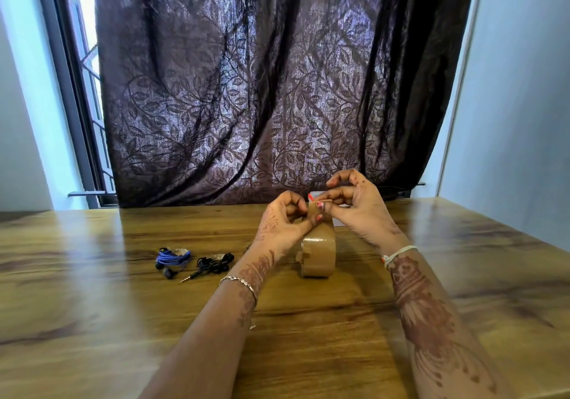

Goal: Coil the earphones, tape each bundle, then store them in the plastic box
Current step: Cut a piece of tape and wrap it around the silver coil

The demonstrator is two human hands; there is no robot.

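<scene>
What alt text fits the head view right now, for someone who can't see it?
The left hand and right hand pinch the loose end at the top of an upright brown tape roll over a wooden table. Left of it lie coiled blue earphones and black earphones. A dark curtain hangs behind.

Left hand (285, 218), right hand (354, 206), raised together; both pinching tape (319, 244)
</scene>
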